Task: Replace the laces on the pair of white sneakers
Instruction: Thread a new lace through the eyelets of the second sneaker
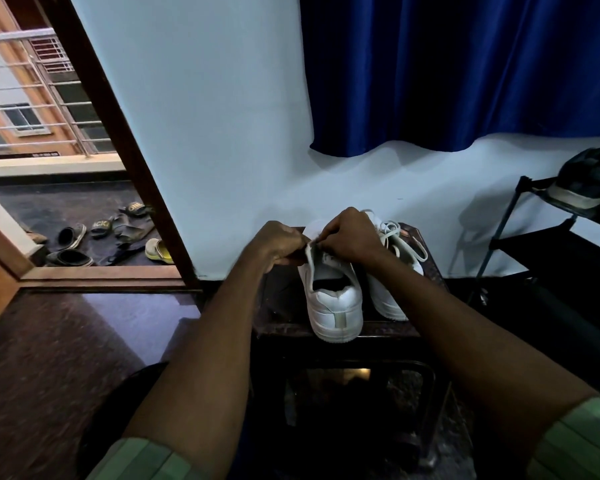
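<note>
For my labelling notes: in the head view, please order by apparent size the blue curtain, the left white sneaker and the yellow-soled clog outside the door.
1. blue curtain
2. left white sneaker
3. yellow-soled clog; it lies farther away, so its true size is unsure.

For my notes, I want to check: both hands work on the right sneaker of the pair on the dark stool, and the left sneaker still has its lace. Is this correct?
Not quite. In the head view, both hands, left hand and right hand, work on the left sneaker; the right sneaker is the one whose lace is still in. The pair does stand on the dark stool.
</note>
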### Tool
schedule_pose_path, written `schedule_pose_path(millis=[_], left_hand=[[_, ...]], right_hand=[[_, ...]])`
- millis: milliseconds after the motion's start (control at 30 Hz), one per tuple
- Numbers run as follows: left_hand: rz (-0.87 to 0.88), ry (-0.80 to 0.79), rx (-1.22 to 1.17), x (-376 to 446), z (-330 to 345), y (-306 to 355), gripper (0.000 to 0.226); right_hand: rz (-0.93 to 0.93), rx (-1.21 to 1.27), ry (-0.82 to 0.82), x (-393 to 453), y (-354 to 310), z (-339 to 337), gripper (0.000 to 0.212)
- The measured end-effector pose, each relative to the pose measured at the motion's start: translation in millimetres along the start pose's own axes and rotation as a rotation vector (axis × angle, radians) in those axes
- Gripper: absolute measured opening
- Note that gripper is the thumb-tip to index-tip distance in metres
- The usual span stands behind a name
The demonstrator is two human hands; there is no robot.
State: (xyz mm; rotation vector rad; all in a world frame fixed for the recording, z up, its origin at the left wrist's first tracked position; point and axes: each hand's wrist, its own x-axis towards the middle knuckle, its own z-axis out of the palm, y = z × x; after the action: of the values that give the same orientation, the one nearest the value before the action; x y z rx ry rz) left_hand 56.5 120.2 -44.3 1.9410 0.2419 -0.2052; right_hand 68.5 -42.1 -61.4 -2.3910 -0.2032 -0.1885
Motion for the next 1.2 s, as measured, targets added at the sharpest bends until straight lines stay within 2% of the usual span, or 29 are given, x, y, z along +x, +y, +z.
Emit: schedule_pose_path(millis=[67,167,300,400,467,600,633,667,733,800,867,933,1033,1100,1167,1200], left_hand=[[0.006,0.021,-0.001,1.9,3.5,-2.5,0.008],[0.004,0.045,-0.021,5.1,8.0,-5.4,0.027],[-0.048,0.035,-0.092,3.7,5.9,-1.5,0.014],[-0.059,0.057,-0.138,4.5,1.1,2.8,0.026],[-0.044,0.074,-0.211,5.6,-1.3,5.0,0.034],[-0.046,0.067,-0.521,8.8,1.0,8.4,0.027],[-0.018,0.115,-0.507,12.5,1.5,8.1,0.028],[0.048,0.184,-0.397,17.0,0.6,7.2,0.03],[0.231,0.3,0.089,27.1,-2.4,2.0,0.036],[0.277,0.26,0.517,31.0,-0.4,-4.1,0.041],[0.23,0.158,0.747,29.6,2.7,-8.3,0.054],[0.278,0.147,0.797,29.9,5.5,-8.6,0.051],[0.449,0.264,0.523,23.1,6.2,2.1,0.061],[0.506,0.347,0.154,17.6,4.8,10.3,0.062],[0.431,0.286,-0.241,10.9,3.1,16.9,0.059],[0.405,0.248,-0.331,9.8,3.4,17.9,0.056]], right_hand=[[0.008,0.02,0.005,0.6,1.9,0.7,0.01],[-0.011,-0.015,0.016,0.4,2.7,3.3,0.01],[-0.031,-0.109,-0.007,2.6,2.3,0.8,0.007],[-0.033,-0.161,-0.032,7.3,2.6,-6.4,0.012],[-0.033,-0.178,-0.034,8.8,2.1,-8.8,0.014],[-0.042,-0.18,-0.058,7.1,0.1,-6.5,0.012],[-0.042,-0.176,-0.061,7.1,-0.4,-6.9,0.013],[-0.046,-0.166,-0.059,6.8,-1.6,-8.5,0.013],[-0.05,-0.141,0.0,6.7,-3.6,-14.4,0.012],[-0.057,-0.139,0.133,6.2,-4.4,-22.8,0.023],[-0.089,-0.186,0.247,6.6,-3.1,-30.7,0.036],[-0.134,-0.208,0.289,9.0,0.4,-36.6,0.04],[-0.142,-0.152,0.343,10.3,4.0,-41.7,0.024],[-0.107,-0.045,0.394,10.6,4.2,-42.8,0.012],[-0.066,0.049,0.381,11.5,4.4,-41.8,0.03],[-0.047,0.08,0.346,11.4,4.2,-40.4,0.04]])
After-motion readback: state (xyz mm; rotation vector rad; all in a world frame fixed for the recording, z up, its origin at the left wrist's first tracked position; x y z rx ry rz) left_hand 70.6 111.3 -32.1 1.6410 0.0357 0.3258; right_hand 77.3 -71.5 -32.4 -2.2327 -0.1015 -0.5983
